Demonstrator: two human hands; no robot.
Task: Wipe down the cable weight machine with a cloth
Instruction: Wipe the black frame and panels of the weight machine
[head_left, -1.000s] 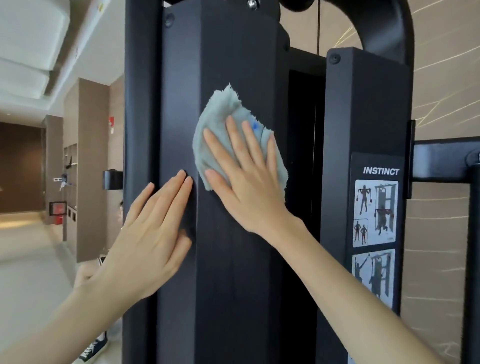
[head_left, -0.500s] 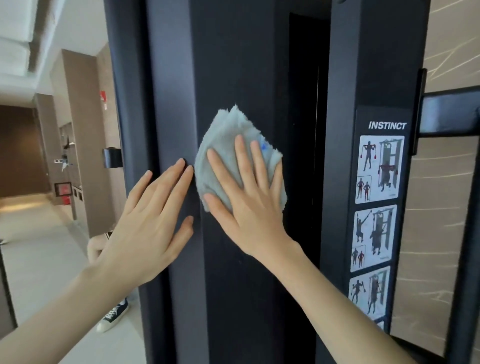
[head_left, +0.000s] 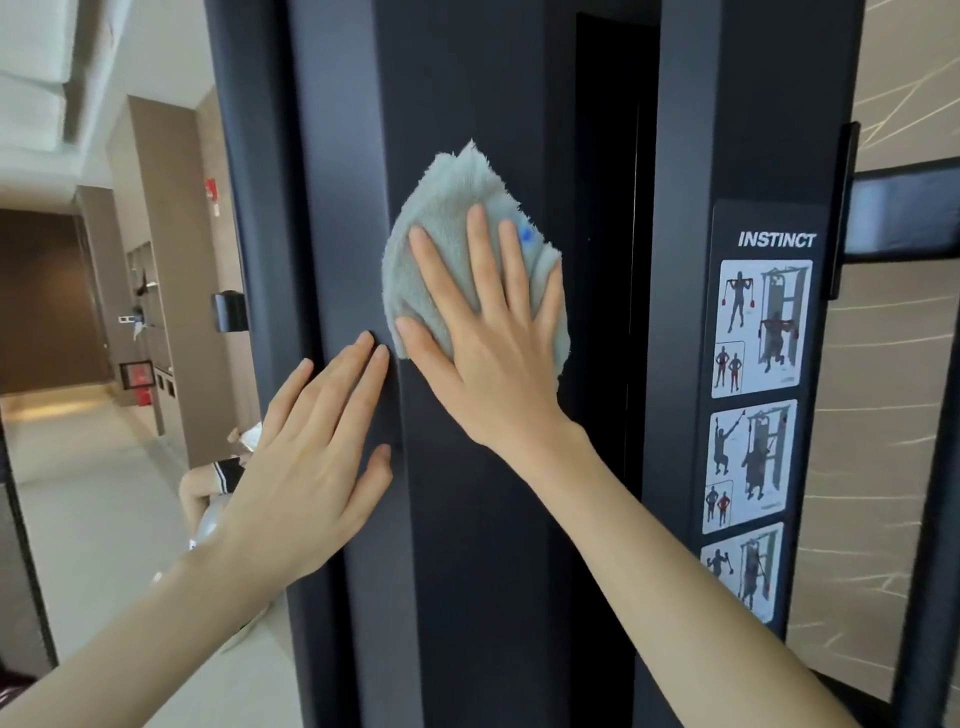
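A black cable weight machine (head_left: 467, 519) fills the middle of the view, its tall front panel close to me. A folded pale grey-green cloth (head_left: 441, 218) lies flat against that panel. My right hand (head_left: 488, 343) presses the cloth to the panel with straight, spread fingers. My left hand (head_left: 311, 457) rests flat on the panel's left edge, just below and left of the cloth, fingers straight and holding nothing.
A second black upright (head_left: 753, 130) on the right carries an INSTINCT exercise sticker (head_left: 753, 405). A dark gap (head_left: 608, 260) separates the two uprights. A hallway floor (head_left: 78, 493) opens at left, where a person's legs (head_left: 208, 483) show behind the machine.
The cloth and my right hand have slid down the panel from near its top, and my view has dropped with them. My left hand stays flat on the left edge.
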